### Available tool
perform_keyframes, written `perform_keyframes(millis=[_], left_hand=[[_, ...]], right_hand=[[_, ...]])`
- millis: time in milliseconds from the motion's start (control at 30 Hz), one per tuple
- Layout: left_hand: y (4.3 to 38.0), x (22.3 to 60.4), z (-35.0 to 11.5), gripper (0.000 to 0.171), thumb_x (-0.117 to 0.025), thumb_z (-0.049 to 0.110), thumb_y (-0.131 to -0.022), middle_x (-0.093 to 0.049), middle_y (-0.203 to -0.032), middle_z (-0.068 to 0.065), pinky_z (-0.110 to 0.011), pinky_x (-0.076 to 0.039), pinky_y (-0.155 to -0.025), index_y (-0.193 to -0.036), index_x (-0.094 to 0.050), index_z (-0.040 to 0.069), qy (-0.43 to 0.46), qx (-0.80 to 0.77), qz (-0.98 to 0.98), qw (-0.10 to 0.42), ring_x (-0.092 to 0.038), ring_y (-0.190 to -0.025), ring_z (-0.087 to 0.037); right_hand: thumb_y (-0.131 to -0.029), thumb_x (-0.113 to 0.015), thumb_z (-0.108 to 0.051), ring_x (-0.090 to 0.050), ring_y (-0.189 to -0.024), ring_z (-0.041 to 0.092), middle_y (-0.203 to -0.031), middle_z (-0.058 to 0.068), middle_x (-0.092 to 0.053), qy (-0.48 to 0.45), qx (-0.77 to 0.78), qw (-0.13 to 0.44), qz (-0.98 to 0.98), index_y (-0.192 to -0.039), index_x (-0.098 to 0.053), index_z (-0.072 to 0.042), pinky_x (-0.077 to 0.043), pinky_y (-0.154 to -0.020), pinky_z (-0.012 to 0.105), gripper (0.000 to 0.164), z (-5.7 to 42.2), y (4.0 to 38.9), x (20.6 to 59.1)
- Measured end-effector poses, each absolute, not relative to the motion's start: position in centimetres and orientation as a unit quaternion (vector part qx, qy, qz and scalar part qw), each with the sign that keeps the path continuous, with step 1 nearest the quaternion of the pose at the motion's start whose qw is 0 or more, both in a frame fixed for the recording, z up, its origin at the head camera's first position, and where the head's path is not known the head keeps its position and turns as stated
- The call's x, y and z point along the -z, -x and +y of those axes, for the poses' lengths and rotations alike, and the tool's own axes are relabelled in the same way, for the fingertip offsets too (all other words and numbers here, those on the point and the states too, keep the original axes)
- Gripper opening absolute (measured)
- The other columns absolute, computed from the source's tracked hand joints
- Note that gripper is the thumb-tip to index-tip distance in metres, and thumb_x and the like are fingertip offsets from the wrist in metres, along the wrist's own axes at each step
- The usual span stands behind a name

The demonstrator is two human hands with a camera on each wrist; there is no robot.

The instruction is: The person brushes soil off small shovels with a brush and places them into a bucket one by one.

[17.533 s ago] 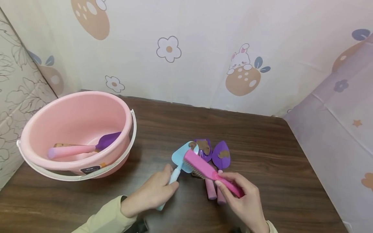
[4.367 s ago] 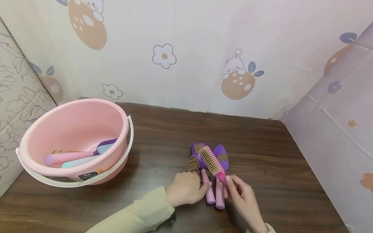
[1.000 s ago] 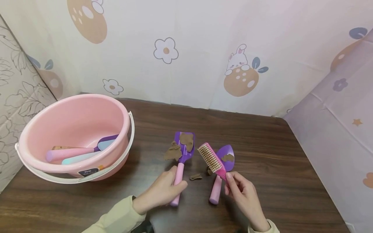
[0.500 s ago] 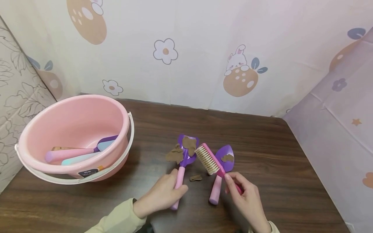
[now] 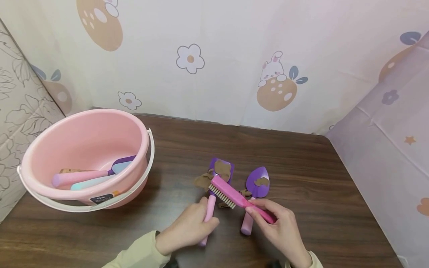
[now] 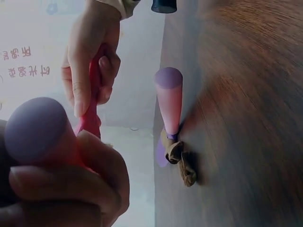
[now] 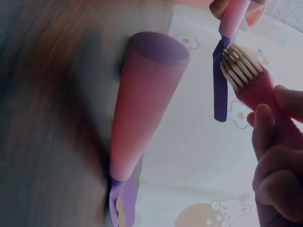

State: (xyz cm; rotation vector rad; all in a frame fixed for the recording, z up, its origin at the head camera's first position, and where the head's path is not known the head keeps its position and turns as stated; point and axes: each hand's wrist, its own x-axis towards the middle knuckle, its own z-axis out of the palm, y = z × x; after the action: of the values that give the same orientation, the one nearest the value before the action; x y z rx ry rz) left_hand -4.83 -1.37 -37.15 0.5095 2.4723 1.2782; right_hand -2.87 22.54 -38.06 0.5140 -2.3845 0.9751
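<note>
My left hand (image 5: 189, 225) grips the pink handle of a purple toy shovel (image 5: 232, 170) with a squarish blade. Brown clay-like lumps (image 5: 202, 181) cling to that blade and stick out at its left. In my right hand (image 5: 281, 227) is a pink brush (image 5: 231, 191), held by its handle. The brush crosses over the shovel's neck, and in the right wrist view its pale bristles (image 7: 241, 68) are right at the neck. Beside it lies a second purple shovel (image 5: 257, 191), with a pointed blade, a brown patch and a pink handle (image 7: 147, 104).
A pink bucket (image 5: 87, 128) with a white handle stands at the left. Inside lie a pink-handled purple shovel (image 5: 80, 176), a light blue shovel (image 5: 94, 182) and a wooden piece. Small brown lumps (image 5: 245, 192) lie on the dark wooden table (image 5: 295, 156) between the shovels.
The light blue shovel went from my left hand into the bucket. My left hand then took the squarish purple shovel and drew it left. The brush has just swung left, bristles down, onto its neck.
</note>
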Motion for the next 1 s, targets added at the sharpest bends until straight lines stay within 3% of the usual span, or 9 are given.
perform_keyframes(millis=[100,433,767,1000], left_hand=[[4.7,37.1,-1.2,0.031,-0.060,0.021,-0.080,-0.048,-0.060,-0.001,-0.023,-0.041,-0.048,-0.097,-0.047,-0.002,-0.180,-0.442,0.865,0.155,-0.050,-0.051,-0.006],[4.2,37.0,-1.2,0.024,-0.060,0.019,-0.079,-0.046,-0.061,0.000,-0.024,-0.040,-0.047,-0.090,-0.047,0.002,-0.168,-0.447,0.866,0.148,-0.048,-0.052,-0.007],[4.2,36.7,-1.3,0.022,-0.060,0.020,-0.081,-0.047,-0.063,-0.001,-0.025,-0.039,-0.048,-0.089,-0.047,0.004,-0.162,-0.447,0.867,0.147,-0.048,-0.054,-0.011],[3.2,36.5,-1.4,0.030,-0.060,0.022,-0.083,-0.048,-0.063,0.002,-0.022,-0.042,-0.046,-0.099,-0.050,-0.001,-0.198,-0.460,0.846,0.182,-0.048,-0.049,-0.005]], right_hand=[[-0.064,-0.083,0.001,-0.048,-0.063,-0.001,-0.083,-0.003,-0.071,-0.196,-0.363,0.248,-0.877,-0.094,-0.073,-0.018,-0.037,-0.055,0.013,0.036,22.4,3.0,37.9],[-0.067,-0.084,-0.007,-0.042,-0.059,-0.001,-0.080,-0.005,-0.068,-0.196,-0.300,0.275,-0.892,-0.093,-0.072,-0.016,-0.034,-0.052,0.013,0.030,22.2,3.6,37.4],[-0.082,-0.075,-0.032,-0.030,-0.051,-0.003,-0.076,-0.005,-0.065,-0.180,-0.249,0.312,-0.899,-0.093,-0.071,-0.015,-0.025,-0.045,0.016,0.020,22.2,4.2,37.0],[-0.074,-0.078,-0.016,-0.040,-0.047,0.007,-0.068,0.003,-0.063,-0.108,-0.171,0.346,-0.916,-0.092,-0.069,-0.006,-0.031,-0.040,0.024,0.023,24.4,5.8,37.0]])
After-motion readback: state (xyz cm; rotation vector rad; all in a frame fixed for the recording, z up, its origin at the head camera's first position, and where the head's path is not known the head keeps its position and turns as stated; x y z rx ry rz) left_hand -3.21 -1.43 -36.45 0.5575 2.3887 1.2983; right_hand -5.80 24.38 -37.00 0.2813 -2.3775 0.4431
